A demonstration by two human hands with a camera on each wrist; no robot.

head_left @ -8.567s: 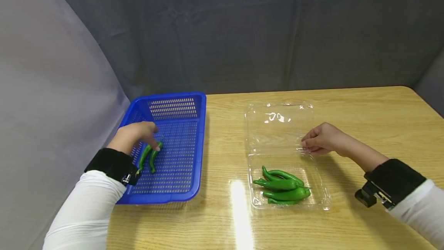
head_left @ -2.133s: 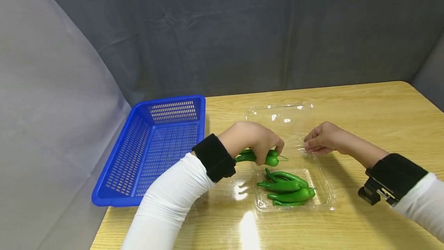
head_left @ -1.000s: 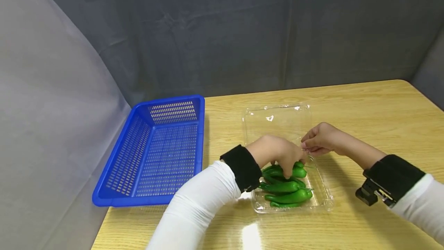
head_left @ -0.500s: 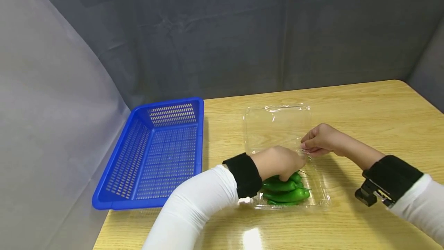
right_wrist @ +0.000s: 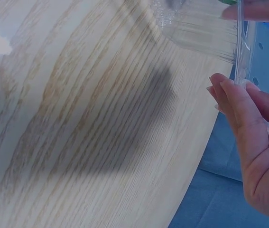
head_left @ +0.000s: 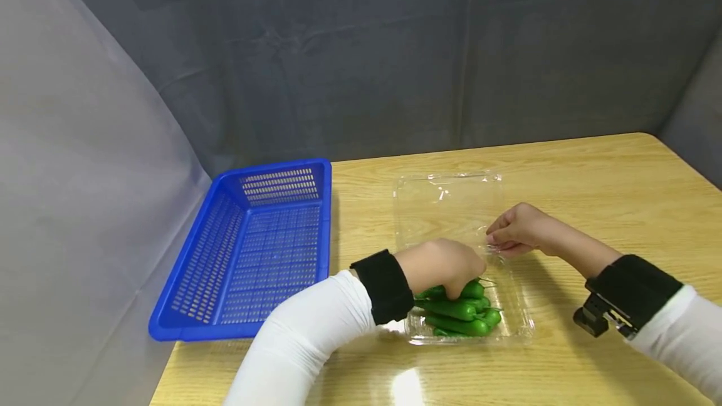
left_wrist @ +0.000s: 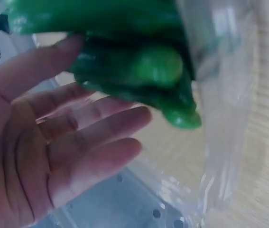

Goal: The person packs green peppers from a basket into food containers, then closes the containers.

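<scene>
Nearest on the tabletop (head_left: 564, 174), one clear clamshell box (head_left: 510, 324) is holding a pile of green peppers (head_left: 457, 309), about six though overlap is blocking a sure count, the left hand (head_left: 445, 265) resting on top with fingers (left_wrist: 101, 128) relaxed and apart, gripping nothing. Just beyond, the right hand (head_left: 516, 230) is pinching the box's hinge edge, steadying it open; farthest left, one blue basket (head_left: 254, 249) is lying emptied.

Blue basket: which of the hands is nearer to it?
Left. The left hand rests on the green peppers just right of the blue basket; the right hand pinches the clear box's far edge.
</scene>
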